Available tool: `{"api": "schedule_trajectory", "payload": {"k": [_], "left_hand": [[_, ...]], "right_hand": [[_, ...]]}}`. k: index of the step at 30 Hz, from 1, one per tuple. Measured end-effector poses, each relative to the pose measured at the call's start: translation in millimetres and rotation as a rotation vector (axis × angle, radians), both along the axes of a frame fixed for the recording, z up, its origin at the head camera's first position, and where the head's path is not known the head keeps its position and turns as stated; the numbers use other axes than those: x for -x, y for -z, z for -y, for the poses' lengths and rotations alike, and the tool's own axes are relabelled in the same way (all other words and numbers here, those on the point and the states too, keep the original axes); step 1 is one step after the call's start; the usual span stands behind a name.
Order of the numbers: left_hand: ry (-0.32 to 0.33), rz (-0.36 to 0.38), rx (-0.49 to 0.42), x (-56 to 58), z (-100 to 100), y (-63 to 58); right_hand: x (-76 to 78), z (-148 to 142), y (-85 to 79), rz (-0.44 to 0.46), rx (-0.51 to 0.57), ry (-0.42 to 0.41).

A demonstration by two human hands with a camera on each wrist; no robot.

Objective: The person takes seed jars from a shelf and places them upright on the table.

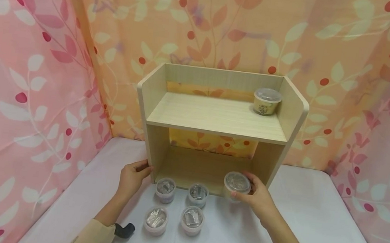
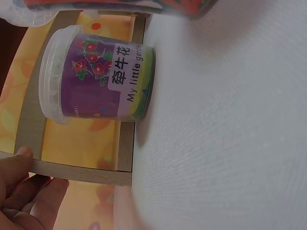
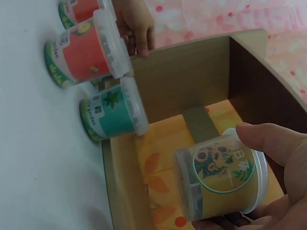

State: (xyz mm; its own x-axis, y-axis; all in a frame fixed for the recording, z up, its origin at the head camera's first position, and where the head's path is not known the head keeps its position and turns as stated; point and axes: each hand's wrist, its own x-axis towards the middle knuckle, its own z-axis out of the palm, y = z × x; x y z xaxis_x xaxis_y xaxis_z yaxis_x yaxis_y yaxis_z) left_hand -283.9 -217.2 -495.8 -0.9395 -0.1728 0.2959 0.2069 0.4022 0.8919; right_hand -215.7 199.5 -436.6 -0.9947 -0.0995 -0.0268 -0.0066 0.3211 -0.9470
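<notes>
A light wooden two-tier shelf [image 1: 217, 116] stands on the white table. My right hand [image 1: 252, 193] grips a clear-lidded yellow sunflower cup [image 1: 237, 183] at the front right of the lower compartment; the right wrist view shows this cup [image 3: 221, 178] on its side in my fingers [image 3: 268, 141]. My left hand [image 1: 135, 173] holds the front edge of the shelf's left side panel [image 1: 152, 92], fingers [image 2: 24, 189] against the wood. Several lidded cups stand in front of the shelf, among them a purple one [image 2: 98, 76], a teal one [image 3: 114, 115] and a red one [image 3: 86, 53].
Another yellow lidded cup [image 1: 266, 101] sits at the right end of the top shelf. Leaf-patterned pink and orange curtains [image 1: 23, 78] close in the table on three sides. White tabletop [image 1: 314, 215] stretches to the right of the shelf.
</notes>
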Motion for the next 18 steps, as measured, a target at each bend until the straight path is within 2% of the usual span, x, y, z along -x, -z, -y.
{"api": "schedule_trajectory", "payload": {"k": [11, 18], "left_hand": [[-0.003, 0.015, -0.005, -0.6, 0, -2.5], [-0.009, 0.026, -0.005, 0.1, -1, -0.8]], "right_hand": [[9.3, 6, 36.3, -0.007, -0.062, 0.009], [10.5, 14, 50.8, -0.040, -0.126, 0.040]]}}
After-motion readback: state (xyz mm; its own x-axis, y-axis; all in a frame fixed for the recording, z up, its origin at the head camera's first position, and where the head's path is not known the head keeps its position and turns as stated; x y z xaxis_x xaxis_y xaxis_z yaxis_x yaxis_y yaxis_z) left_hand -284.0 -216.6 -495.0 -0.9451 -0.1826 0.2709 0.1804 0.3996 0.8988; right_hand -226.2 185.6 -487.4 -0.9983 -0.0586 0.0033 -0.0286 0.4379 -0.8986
